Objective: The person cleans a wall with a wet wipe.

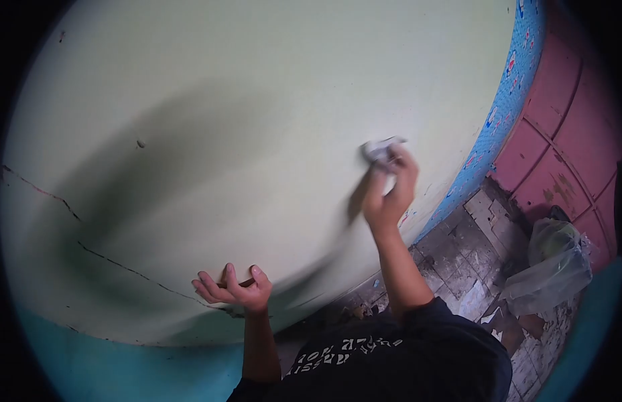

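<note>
My right hand [391,187] pinches a crumpled whitish cloth or paper [383,150] against the pale green wall [311,120]; motion blurs both a little. Lower and to the left, my left hand [237,289] is raised close to the wall near a dark crack [133,266], its fingers spread and bent, with nothing seen in them. Shadows of the arms and body fall across the wall. A small dark mark [141,143] shows on the wall at the left.
A blue patterned strip [488,127] edges the wall beside a pink panelled surface [559,127]. Below lies a dirty tiled floor [468,244] with debris. A clear plastic bag [552,271] sits at the right. Teal paint [137,365] covers the lower wall.
</note>
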A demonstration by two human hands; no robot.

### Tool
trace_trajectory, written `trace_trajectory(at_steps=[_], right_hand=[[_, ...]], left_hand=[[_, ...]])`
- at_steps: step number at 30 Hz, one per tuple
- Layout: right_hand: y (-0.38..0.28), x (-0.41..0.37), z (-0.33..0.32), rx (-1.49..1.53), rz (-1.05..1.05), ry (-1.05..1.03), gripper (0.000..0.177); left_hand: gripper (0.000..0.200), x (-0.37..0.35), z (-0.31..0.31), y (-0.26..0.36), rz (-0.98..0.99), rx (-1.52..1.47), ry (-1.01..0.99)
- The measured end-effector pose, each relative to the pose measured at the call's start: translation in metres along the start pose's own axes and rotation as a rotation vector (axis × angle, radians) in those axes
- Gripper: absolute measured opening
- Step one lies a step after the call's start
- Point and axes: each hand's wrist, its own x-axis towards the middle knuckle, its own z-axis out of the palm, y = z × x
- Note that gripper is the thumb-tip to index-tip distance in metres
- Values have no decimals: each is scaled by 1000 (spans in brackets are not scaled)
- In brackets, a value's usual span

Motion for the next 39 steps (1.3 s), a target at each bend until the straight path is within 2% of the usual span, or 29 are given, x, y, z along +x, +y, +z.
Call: trace_trajectory(at_steps=[1,4,5,6,8,10,12,14,16,18,19,22,23,24,26,28,29,32,33,34,36,38,39], right_hand=[[0,8,3,57,149,97,7],[-17,-6,7,62,-240,-58,10],[-27,-7,0,107,-403,-179,10],[-23,-13,-1,151,-440,-232,10],[0,1,6,83,-326,-66,5],[1,19,2,45,77,37,8],[-12,15,8,-3,-68,45,6],[-31,4,8,113,-393,-124,10],[-33,4,5,178,-513,-231,11],[-21,19,12,128,-295,-40,10],[-23,28,9,62,-105,7,10],[-30,20,18,59,-215,12,12],[-34,13,18,163,-400,-62,15],[-46,12,11,148,-475,-181,11],[-35,20,13,164,-498,-124,11],[-25,35,16,72,-167,35,12],[-28,39,18,158,47,93,12],[-45,25,23,124,-428,-46,13],[-57,22,16,194,-519,-189,15],[-57,21,17,196,-574,-215,16],[-38,43,23,178,-546,-67,17],[-39,63,24,126,-249,47,18],[-46,63,27,120,-280,46,16]], left_hand=[[48,0,0,0,-1,-1,1],[48,-1,-2,1,-10,-6,-10],[48,-1,-1,1,-11,-7,-15],[47,-2,-1,2,-19,-11,-18],[45,-4,0,1,-36,-13,-28],[45,-3,0,-1,-30,-13,-25],[46,-5,-1,2,-31,-7,-20],[48,-4,-1,0,-17,3,-15],[48,-4,1,0,-14,-16,0],[48,-4,1,-1,-11,-20,3],[47,-4,1,-1,-10,-14,0],[46,-5,0,0,-23,-7,-16],[46,-5,0,-1,-23,-8,-24],[46,-4,0,-1,-24,-11,-22],[45,-4,0,0,-29,-15,-21],[45,-5,1,-2,-25,-11,-15],[45,-6,1,-1,-27,-8,-10],[45,-5,0,-1,-30,-13,-21],[45,-5,0,-1,-31,-15,-19],[45,-5,1,-1,-31,-19,-19],[45,-5,0,0,-28,-22,-19],[45,-4,1,1,-25,-12,-11],[45,-3,0,1,-20,-1,-11]])
